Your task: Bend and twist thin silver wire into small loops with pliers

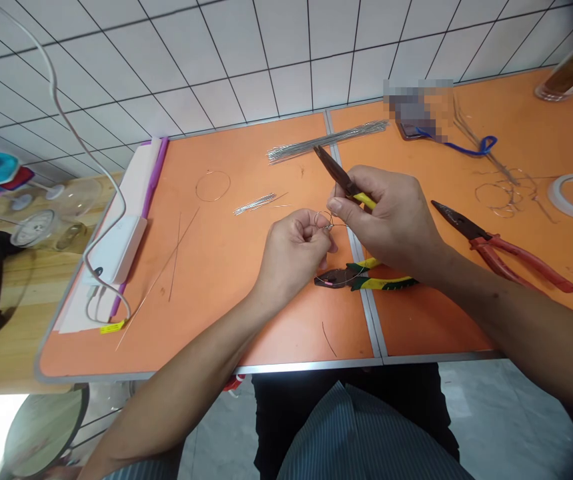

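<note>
Remotely, I log looped wire (340, 225) pinched tight in the left hand (293, 248), just left of the right hand (391, 217), curled round pliers (337, 171) (nose pointing away from the wire).

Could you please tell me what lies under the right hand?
Partly beneath the right hand, yellow-and-green pliers lie on the orange table, their metal head and part of both handles showing. The rest of the upper handle is covered.
</note>
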